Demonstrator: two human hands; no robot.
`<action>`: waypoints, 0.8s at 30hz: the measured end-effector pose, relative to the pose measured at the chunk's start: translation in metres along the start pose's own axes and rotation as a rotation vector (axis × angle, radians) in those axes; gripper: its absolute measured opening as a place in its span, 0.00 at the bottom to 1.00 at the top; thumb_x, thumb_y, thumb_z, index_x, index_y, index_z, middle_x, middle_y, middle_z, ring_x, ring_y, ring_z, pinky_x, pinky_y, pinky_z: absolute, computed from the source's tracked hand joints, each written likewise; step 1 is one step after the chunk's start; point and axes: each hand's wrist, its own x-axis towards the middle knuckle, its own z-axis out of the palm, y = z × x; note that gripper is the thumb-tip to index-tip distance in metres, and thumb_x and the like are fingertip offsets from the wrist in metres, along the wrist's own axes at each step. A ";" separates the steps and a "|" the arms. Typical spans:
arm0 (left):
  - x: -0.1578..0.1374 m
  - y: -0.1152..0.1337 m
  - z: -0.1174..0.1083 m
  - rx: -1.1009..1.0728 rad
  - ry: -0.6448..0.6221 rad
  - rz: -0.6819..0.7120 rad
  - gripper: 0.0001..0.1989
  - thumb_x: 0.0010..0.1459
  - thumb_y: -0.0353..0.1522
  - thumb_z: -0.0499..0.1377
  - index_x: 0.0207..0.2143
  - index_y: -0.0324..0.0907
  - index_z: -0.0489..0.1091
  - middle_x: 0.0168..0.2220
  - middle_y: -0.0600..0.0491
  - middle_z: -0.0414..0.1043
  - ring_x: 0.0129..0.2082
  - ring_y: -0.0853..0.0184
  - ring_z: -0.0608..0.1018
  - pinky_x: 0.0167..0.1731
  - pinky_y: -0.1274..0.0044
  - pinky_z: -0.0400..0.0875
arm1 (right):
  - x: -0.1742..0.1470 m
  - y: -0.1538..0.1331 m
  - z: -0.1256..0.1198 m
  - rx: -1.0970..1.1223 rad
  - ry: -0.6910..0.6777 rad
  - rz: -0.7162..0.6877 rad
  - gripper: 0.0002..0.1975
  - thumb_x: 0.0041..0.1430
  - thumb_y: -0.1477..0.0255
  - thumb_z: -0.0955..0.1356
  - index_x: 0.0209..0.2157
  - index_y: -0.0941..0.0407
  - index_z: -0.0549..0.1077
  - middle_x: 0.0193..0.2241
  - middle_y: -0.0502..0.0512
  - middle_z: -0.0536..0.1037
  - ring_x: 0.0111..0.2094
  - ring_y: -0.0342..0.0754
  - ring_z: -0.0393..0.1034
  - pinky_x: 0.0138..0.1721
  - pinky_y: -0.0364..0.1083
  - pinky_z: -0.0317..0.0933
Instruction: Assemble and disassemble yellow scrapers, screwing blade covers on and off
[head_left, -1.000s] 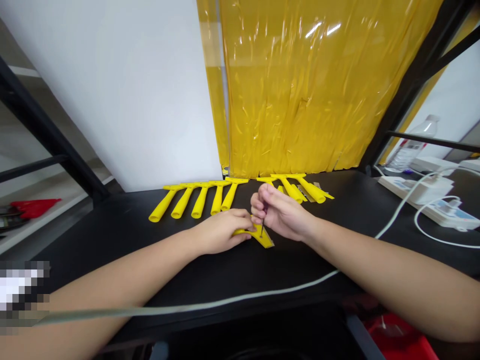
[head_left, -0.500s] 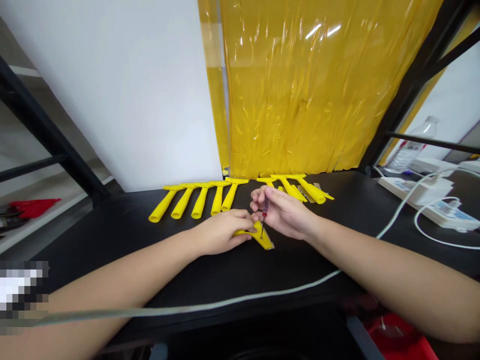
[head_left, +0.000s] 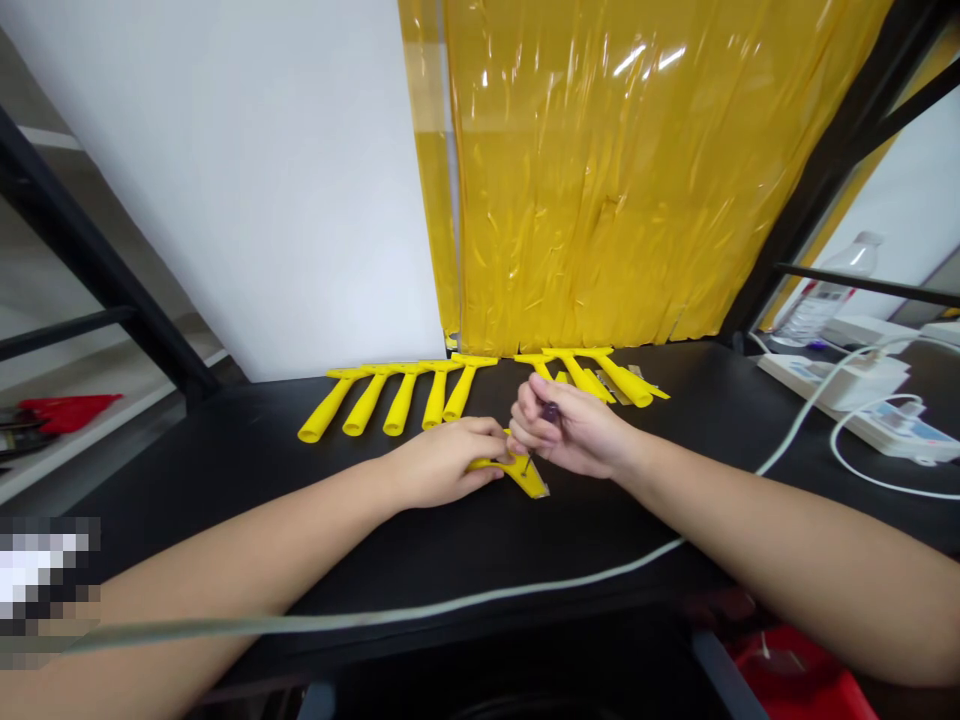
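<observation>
My left hand [head_left: 442, 462] presses down on a yellow plastic scraper [head_left: 525, 475] lying on the black table [head_left: 225, 460], covering most of its handle. My right hand [head_left: 574, 432] grips a small screwdriver [head_left: 541, 430] with a dark red handle, its thin tip resting on the scraper's wide head. A row of several yellow scrapers [head_left: 397, 395] lies behind my left hand. A second bunch of yellow scrapers [head_left: 600, 375] lies behind my right hand with some flat metal blades [head_left: 637, 375].
A yellow plastic strip curtain [head_left: 630, 170] hangs at the table's back. A white cable [head_left: 420, 605] crosses the table's front. A power strip [head_left: 862, 395] and water bottle [head_left: 825, 290] sit at right. Something red [head_left: 802, 680] lies below right, a black frame post [head_left: 90, 260] at left.
My right hand has turned the screwdriver in its fingers and tilted it, dropping a little toward the scraper. My left hand has stayed in place.
</observation>
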 end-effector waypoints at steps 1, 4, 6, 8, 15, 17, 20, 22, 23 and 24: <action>0.000 0.000 0.000 -0.003 0.002 -0.003 0.11 0.67 0.30 0.62 0.50 0.47 0.77 0.53 0.50 0.76 0.52 0.62 0.79 0.55 0.71 0.74 | 0.000 0.000 0.000 0.009 -0.022 0.020 0.19 0.69 0.56 0.69 0.32 0.56 0.73 0.20 0.44 0.63 0.24 0.42 0.58 0.37 0.48 0.61; 0.000 0.000 0.000 -0.006 0.010 0.008 0.11 0.67 0.30 0.62 0.50 0.47 0.77 0.53 0.50 0.76 0.52 0.62 0.79 0.54 0.71 0.74 | -0.002 0.001 0.002 0.050 -0.049 0.003 0.15 0.68 0.55 0.71 0.39 0.53 0.71 0.19 0.40 0.58 0.22 0.42 0.52 0.36 0.46 0.59; 0.000 0.000 0.000 -0.007 0.015 0.020 0.09 0.67 0.31 0.62 0.48 0.46 0.78 0.52 0.50 0.76 0.52 0.62 0.79 0.54 0.71 0.74 | -0.002 0.002 0.004 0.065 -0.015 -0.030 0.14 0.64 0.60 0.75 0.38 0.52 0.69 0.24 0.43 0.64 0.26 0.42 0.57 0.37 0.46 0.60; 0.000 0.000 0.000 -0.006 0.017 0.026 0.08 0.67 0.31 0.62 0.47 0.46 0.78 0.53 0.50 0.76 0.53 0.62 0.78 0.54 0.72 0.74 | 0.000 0.002 0.004 0.051 0.017 -0.042 0.14 0.63 0.62 0.76 0.34 0.54 0.69 0.30 0.48 0.70 0.31 0.44 0.63 0.38 0.47 0.61; 0.000 -0.001 0.001 -0.006 0.008 0.008 0.12 0.67 0.31 0.62 0.52 0.48 0.77 0.54 0.50 0.75 0.53 0.62 0.79 0.55 0.71 0.73 | 0.001 0.002 0.001 0.064 -0.058 0.025 0.20 0.73 0.54 0.65 0.36 0.55 0.75 0.17 0.42 0.59 0.21 0.42 0.53 0.35 0.47 0.60; 0.001 -0.001 0.001 -0.008 0.009 0.017 0.11 0.67 0.31 0.62 0.51 0.47 0.77 0.54 0.50 0.75 0.54 0.62 0.78 0.56 0.71 0.73 | 0.000 0.002 0.002 0.081 -0.048 0.006 0.14 0.71 0.56 0.68 0.40 0.53 0.72 0.21 0.43 0.63 0.23 0.42 0.56 0.36 0.46 0.60; 0.001 0.000 0.000 0.001 0.008 0.023 0.09 0.67 0.31 0.62 0.48 0.46 0.77 0.54 0.50 0.75 0.55 0.61 0.78 0.56 0.72 0.73 | -0.001 0.003 0.002 0.087 0.005 -0.028 0.11 0.66 0.66 0.73 0.38 0.53 0.68 0.31 0.47 0.71 0.32 0.44 0.64 0.39 0.46 0.62; 0.001 0.001 0.000 0.005 0.008 0.021 0.09 0.67 0.31 0.62 0.48 0.46 0.78 0.54 0.50 0.75 0.55 0.62 0.78 0.55 0.72 0.73 | 0.000 0.003 0.001 0.058 0.022 -0.035 0.11 0.65 0.66 0.74 0.35 0.54 0.70 0.35 0.50 0.73 0.35 0.45 0.67 0.40 0.48 0.63; 0.001 0.001 0.000 0.003 0.009 0.021 0.08 0.67 0.31 0.62 0.48 0.46 0.78 0.54 0.50 0.75 0.55 0.62 0.78 0.55 0.72 0.73 | 0.001 0.003 0.000 0.038 0.024 -0.030 0.12 0.65 0.64 0.74 0.34 0.55 0.71 0.35 0.52 0.73 0.36 0.46 0.67 0.40 0.48 0.63; 0.001 0.001 0.000 0.001 0.010 0.021 0.09 0.67 0.31 0.62 0.48 0.46 0.78 0.54 0.50 0.75 0.55 0.62 0.78 0.55 0.72 0.73 | 0.002 0.003 -0.001 0.019 0.021 -0.014 0.13 0.66 0.62 0.73 0.33 0.56 0.72 0.32 0.52 0.72 0.35 0.46 0.67 0.40 0.49 0.63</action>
